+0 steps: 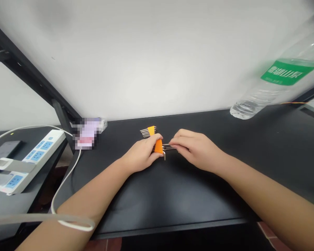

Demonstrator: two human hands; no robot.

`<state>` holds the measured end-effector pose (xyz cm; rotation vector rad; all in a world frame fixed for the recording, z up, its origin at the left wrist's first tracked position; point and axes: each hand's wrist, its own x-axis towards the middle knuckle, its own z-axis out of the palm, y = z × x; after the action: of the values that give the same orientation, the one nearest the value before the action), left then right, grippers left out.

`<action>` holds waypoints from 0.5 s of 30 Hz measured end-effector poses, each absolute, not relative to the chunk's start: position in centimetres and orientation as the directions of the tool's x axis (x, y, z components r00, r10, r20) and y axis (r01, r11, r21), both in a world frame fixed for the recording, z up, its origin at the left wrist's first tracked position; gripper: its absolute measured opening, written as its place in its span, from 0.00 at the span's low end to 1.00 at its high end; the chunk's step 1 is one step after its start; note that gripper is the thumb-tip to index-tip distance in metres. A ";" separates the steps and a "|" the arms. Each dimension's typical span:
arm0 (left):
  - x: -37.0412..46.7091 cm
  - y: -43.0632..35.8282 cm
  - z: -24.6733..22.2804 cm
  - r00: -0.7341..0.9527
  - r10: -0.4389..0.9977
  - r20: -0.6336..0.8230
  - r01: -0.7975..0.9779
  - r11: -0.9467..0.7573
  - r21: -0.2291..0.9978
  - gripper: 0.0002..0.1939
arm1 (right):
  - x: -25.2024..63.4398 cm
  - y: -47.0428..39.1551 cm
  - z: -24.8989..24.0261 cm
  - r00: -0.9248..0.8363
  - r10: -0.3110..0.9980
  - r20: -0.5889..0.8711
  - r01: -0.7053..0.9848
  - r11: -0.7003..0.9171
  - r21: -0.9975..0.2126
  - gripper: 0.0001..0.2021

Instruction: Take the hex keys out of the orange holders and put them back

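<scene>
My left hand [143, 153] is closed around an orange hex key holder [159, 146], thumb and fingers gripping its sides. An L-shaped hex key [164, 156] with a short bent end hangs down at the holder's near right corner. Thin metal key shafts [170, 146] run from the holder to my right hand [196, 148], whose fingertips are pinched on them. Just beyond the left thumb shows a yellow-orange holder part [151, 130] with several metal hex keys [145, 133] side by side. The thumb hides whether both orange parts are joined.
The black desk [172, 198] meets a white wall behind. A large water bottle [282, 75] with a green label stands back right. A pixelated object [88, 134] lies back left. A white power strip [31, 160], a phone [6, 150] and a looping white cable [65, 184] are at left.
</scene>
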<state>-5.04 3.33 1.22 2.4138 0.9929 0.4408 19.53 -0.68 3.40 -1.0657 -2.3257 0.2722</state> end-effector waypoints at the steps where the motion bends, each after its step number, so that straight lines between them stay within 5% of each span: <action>1: -5.0 3.3 1.2 0.686 0.720 0.106 0.560 -0.615 0.554 0.24 | 19.5 -0.7 3.4 -0.529 0.741 0.413 0.625 0.670 -0.401 0.11; 11: -4.9 3.3 1.7 0.714 0.691 0.114 0.512 -0.627 0.587 0.18 | 17.9 -0.9 3.2 -0.488 0.792 0.367 0.502 0.599 -0.624 0.08; 15: -5.0 3.3 1.6 0.704 0.699 0.124 0.521 -0.627 0.579 0.21 | 18.2 -0.3 2.9 -0.447 0.792 0.415 0.511 0.608 -0.608 0.07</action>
<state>-4.97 3.33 1.62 2.3978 0.9330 0.4636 18.24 -0.26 2.87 -1.0225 -2.1432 0.5232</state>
